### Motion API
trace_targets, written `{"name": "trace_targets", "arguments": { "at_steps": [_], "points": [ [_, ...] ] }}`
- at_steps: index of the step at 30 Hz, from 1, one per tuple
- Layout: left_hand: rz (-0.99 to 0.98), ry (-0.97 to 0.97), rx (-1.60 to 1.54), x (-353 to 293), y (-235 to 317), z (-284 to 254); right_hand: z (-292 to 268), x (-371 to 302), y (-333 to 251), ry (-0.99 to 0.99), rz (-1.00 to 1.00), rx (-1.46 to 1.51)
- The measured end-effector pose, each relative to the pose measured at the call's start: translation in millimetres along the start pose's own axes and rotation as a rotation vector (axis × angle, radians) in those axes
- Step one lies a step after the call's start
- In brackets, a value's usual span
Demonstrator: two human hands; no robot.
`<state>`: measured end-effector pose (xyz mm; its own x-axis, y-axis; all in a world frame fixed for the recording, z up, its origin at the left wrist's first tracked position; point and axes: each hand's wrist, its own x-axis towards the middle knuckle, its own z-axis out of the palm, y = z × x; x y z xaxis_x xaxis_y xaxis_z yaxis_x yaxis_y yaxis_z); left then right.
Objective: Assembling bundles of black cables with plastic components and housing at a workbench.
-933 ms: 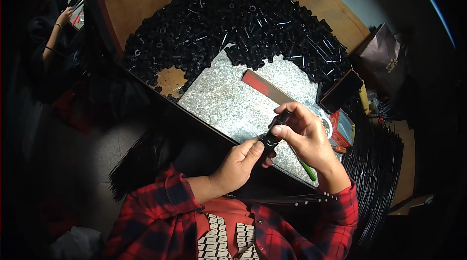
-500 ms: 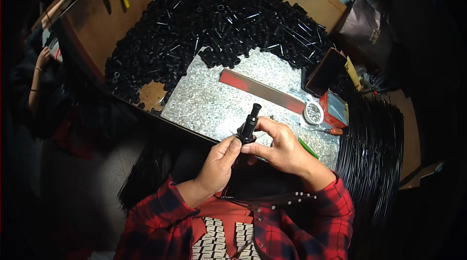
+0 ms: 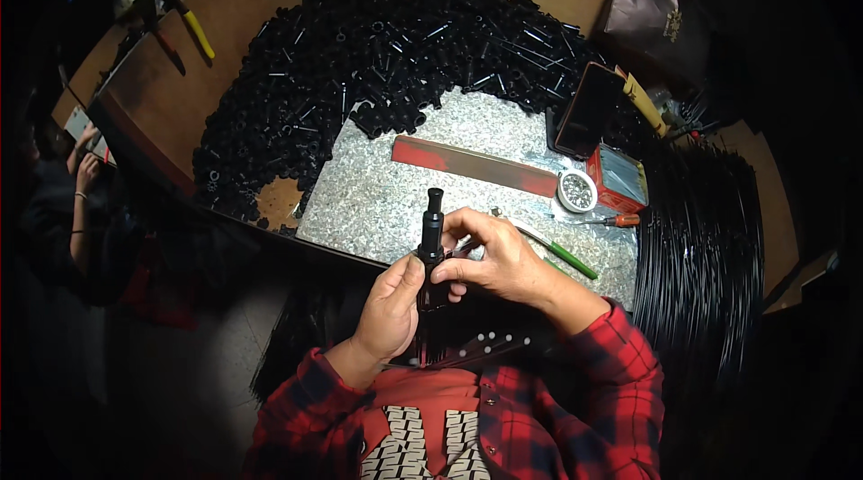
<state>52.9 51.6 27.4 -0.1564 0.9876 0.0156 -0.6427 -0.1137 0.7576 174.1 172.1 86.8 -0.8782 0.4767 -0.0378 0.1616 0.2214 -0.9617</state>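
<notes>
Upright in front of me stands a black stepped tube [image 3: 433, 226] with a wider collar. My left hand [image 3: 387, 314] is closed round its lower part, thumb pressed on the near side. On the other side, my right hand [image 3: 503, 266] has thumb and fingers bent together against the collar; a thin dark piece shows between them, too small to name. Below the hands, several thin black rods with white tips [image 3: 490, 337] fan out over my lap. Their joint with the tube is hidden by my left hand and the dark background.
A large heap of black plastic parts [image 3: 360, 57] fills the back of the wooden-walled bench. On the speckled board [image 3: 351, 183] lie a red-brown bar [image 3: 476, 167], a white round dish [image 3: 576, 191], a green-handled tool [image 3: 573, 262] and a screwdriver [image 3: 620, 221]. Long black rods [image 3: 701, 255] hang at right. Another person's hands [image 3: 87, 161] show far left.
Both hands and the tube have shifted slightly left in the picture, and the tube stands straighter. The white-tipped rods have moved too. The whole view has turned a little.
</notes>
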Motion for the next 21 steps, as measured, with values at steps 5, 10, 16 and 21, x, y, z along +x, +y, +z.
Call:
{"name": "trace_targets", "arguments": {
  "at_steps": [5,10,16,21],
  "points": [
    [-0.005,-0.003,0.024,-2,0,-9,18,-14,46,0.139,0.109,0.232],
    [0.028,0.012,0.049,1,6,-10,37,-19,38,0.128,0.177,0.388],
    [0.067,0.001,-0.23,6,1,-22,51,-16,35,0.216,0.005,0.289],
    [0.006,-0.064,-0.225,5,6,-29,53,-17,37,0.231,-0.032,0.32]
  ]
}}
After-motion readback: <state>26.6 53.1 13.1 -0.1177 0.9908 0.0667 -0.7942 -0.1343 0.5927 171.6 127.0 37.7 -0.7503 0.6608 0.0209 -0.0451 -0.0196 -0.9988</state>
